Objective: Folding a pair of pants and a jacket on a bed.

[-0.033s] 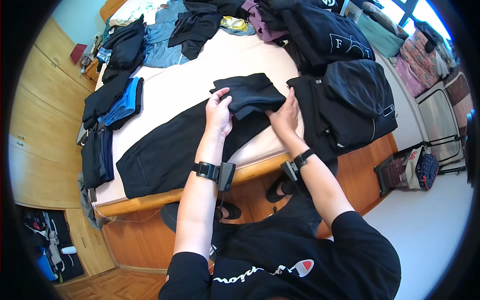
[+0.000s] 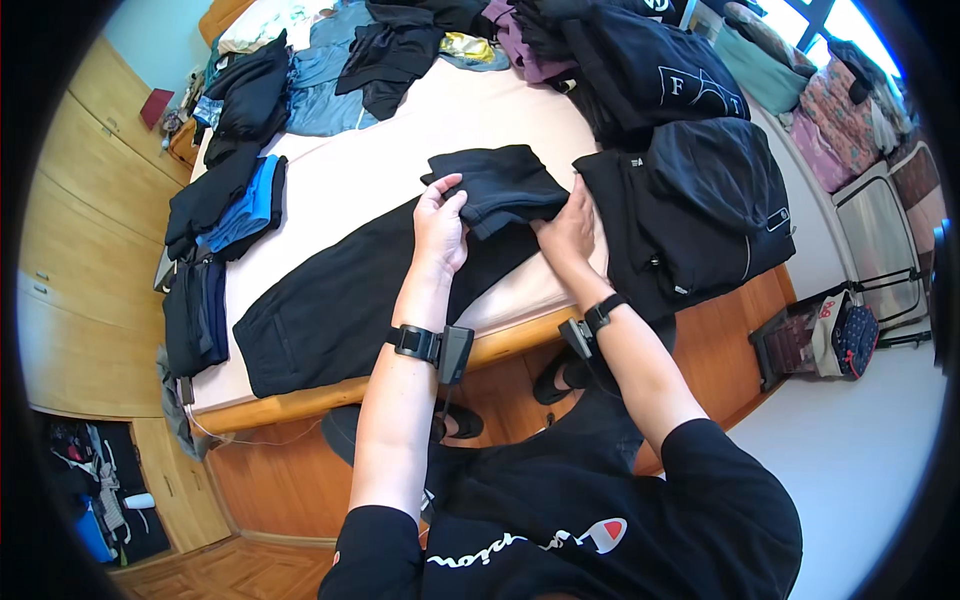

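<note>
Black trousers [image 2: 330, 300] lie lengthwise across the near part of the bed, the waist end at the left. At their right end the legs are folded back over themselves, and the folded leg ends [image 2: 500, 185] rise a little off the layer below. My left hand [image 2: 440, 225] pinches the left edge of that folded part between thumb and fingers. At its right edge my right hand [image 2: 570, 225] grips the fold, with the thumb at the near side and fingers pointing away from me. Some of the right fingertips are hidden by the cloth.
The bed [image 2: 440, 110] has a wooden front rail [image 2: 490, 350]. Folded dark clothes [image 2: 195, 310] and a blue garment [image 2: 243, 210] line its left side. Black garments [image 2: 700, 220] pile at the right, and loose clothes [image 2: 390, 60] lie at the far end. A wooden wardrobe [image 2: 90, 240] stands left.
</note>
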